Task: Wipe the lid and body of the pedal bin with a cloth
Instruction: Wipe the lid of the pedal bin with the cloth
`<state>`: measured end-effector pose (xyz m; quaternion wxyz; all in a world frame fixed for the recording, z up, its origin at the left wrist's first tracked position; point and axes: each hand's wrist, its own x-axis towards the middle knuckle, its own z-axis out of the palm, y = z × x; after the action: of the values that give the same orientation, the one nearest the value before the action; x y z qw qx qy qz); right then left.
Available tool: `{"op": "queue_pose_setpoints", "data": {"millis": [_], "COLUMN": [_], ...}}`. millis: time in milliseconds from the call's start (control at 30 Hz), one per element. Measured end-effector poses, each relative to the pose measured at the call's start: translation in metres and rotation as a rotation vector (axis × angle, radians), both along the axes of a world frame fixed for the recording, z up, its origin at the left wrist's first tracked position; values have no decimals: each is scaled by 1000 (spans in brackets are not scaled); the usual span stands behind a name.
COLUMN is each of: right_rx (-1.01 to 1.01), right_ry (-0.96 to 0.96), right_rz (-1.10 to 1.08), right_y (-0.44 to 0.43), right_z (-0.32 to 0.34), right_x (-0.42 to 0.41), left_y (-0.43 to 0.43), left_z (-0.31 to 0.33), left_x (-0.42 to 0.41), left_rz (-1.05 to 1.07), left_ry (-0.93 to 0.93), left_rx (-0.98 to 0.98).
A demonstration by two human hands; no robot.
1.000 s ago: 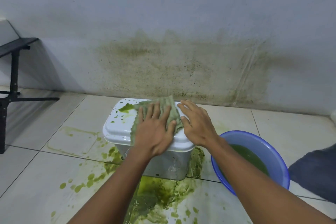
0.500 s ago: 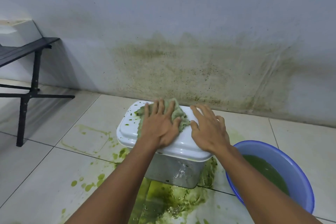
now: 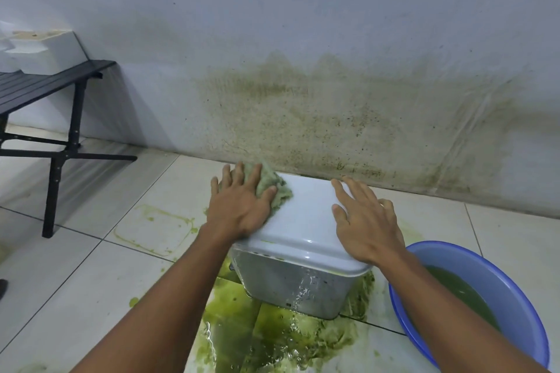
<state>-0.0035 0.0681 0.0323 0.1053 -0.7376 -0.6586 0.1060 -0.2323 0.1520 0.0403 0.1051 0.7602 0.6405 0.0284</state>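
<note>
Fingers [image 3: 239, 179] of the left hand [image 3: 239, 212] lie flat, pressing the cloth [image 3: 274, 188] onto the lid [image 3: 309, 212]; the right hand [image 3: 368, 228] (flat too) steadies it. Overlapping strokes with even pressure should work best.

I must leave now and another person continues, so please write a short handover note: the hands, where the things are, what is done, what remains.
Left hand: open, pressing the cloth flat on the far left corner of the lid.
Right hand: open, flat on the lid's right side, holding nothing.
Bin body stands in a green puddle on the tiled floor; blue basin of green water to its right.
Done: the visible lid top looks white, without spots.
Left: the body, wet and streaked, not yet wiped.
</note>
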Motion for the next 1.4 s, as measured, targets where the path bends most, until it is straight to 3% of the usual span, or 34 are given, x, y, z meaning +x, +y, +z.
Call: {"op": "queue_pose_setpoints", "data": {"millis": [200,367,533,633,800,933,1100,1200,1400], "right_rx": [-13,-14,-9,-18,-5,9,6,-4,22], "right_ry": [-8,-8,-1,-7,-4,-10,-5,13,7], "right_rz": [-10,-17,-16,-17,-22,-26,-18,-27,-23], "right_y": [-1,-2,-3,-2,-2,-1,-2,-1,-1], "right_z": [4,7,5,6,6,4,3,4,3], "right_x": [-1,-2,-3,-3,-2,-2,-3,-2,-2], "left_y": [-8,-48,-18,13,-15,-63,-38,3,-19], "left_z": [2,-5,-2,2,2,-5,-7,-1,2], "left_x": [60,31,-18,-5,61,49,-8,5,77], "left_rz": [-169,-267,-43,63,-155,-263,-35,69,-209], "left_ry": [42,-16,-23,-32,42,-8,-2,-4,58], "left_rx": [4,58,7,-42,14,69,57,-28,4]}}
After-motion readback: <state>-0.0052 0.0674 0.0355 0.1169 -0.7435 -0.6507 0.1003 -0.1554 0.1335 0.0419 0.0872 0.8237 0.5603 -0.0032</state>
